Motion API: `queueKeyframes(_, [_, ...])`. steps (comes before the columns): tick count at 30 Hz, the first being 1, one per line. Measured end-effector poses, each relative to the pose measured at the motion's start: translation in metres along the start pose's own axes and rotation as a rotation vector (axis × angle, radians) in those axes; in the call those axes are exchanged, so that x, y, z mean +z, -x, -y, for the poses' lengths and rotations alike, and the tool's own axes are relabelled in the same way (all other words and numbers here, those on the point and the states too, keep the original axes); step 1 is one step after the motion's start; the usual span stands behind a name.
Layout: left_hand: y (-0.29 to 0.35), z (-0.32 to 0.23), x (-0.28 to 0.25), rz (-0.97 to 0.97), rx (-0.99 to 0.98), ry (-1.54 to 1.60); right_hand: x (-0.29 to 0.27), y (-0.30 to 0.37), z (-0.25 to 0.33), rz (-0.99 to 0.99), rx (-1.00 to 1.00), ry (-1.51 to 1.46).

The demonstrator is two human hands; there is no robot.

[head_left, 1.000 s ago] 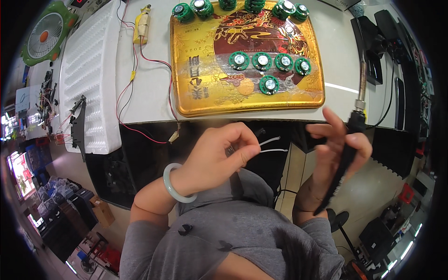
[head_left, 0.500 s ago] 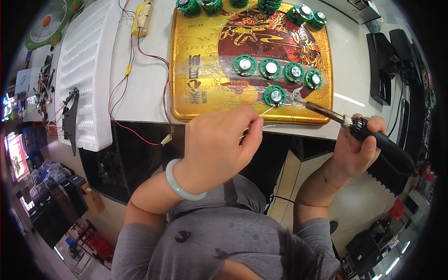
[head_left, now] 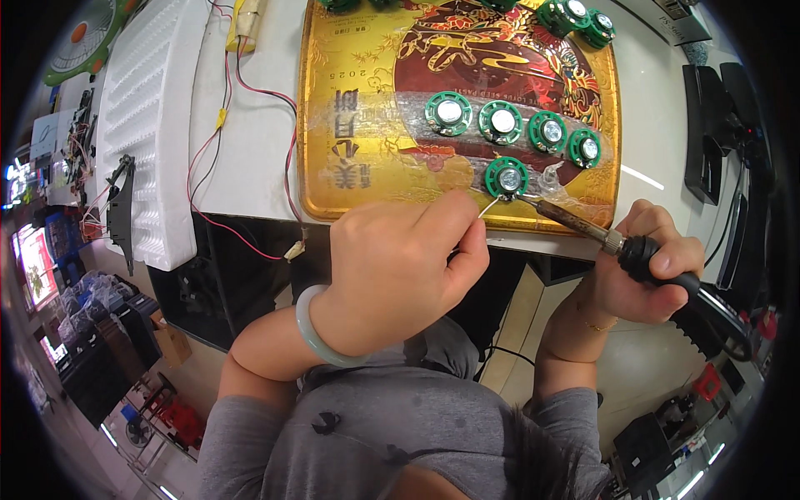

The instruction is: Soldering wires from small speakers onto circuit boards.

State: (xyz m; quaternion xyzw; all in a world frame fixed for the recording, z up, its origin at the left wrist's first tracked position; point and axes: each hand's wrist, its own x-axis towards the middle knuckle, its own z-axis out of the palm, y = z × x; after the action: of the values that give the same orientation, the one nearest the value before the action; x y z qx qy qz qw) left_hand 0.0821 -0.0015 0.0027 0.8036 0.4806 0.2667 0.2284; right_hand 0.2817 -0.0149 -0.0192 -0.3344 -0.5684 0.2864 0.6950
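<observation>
My left hand (head_left: 408, 254) is closed, pinching a thin silvery solder wire (head_left: 489, 207) between thumb and forefinger. The wire's end meets the lower edge of a small round green speaker (head_left: 507, 177) with a silver centre. In my right hand (head_left: 654, 258) is a soldering iron (head_left: 579, 225) with a black handle, fingers wrapped around it. Its tip is at the same lower edge, close to the wire's end. The speaker lies near the front of a gold and red tin (head_left: 321, 125). Behind it, several similar speakers (head_left: 502, 122) sit in a row on clear tape.
More green speakers (head_left: 575, 15) stand along the tin's far side. Left of the tin run red and black wires (head_left: 293, 167), beside a white foam tray (head_left: 146, 125) with a black part (head_left: 123, 208) at its edge. Black equipment (head_left: 704, 125) stands at the right. A green fan (head_left: 83, 37) is far left.
The soldering iron's tip has come left to the near speaker's lower edge, and its handle has tilted. The wire's end has stayed at that speaker. The view has shifted slightly.
</observation>
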Motion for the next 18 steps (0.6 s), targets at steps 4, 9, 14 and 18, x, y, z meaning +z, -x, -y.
queueKeyframes(4, [-0.0004,0.0004,-0.0007,0.021,0.003,-0.012,-0.0004,-0.0001,0.0001,0.082,-0.006,0.009])
queueKeyframes(9, [-0.001,0.0005,-0.0013,0.019,0.01,-0.013,-0.0001,0.0001,-0.0015,0.113,-0.003,0.022])
queueKeyframes(14, [0.0001,0.0026,-0.0005,0.021,0.03,-0.035,0.0085,0.0028,-0.0003,-0.005,0.043,0.01])
queueKeyframes(18, [-0.0001,0.0011,-0.0014,0.038,0.021,-0.044,0.0082,0.0033,0.0009,0.005,0.048,0.023])
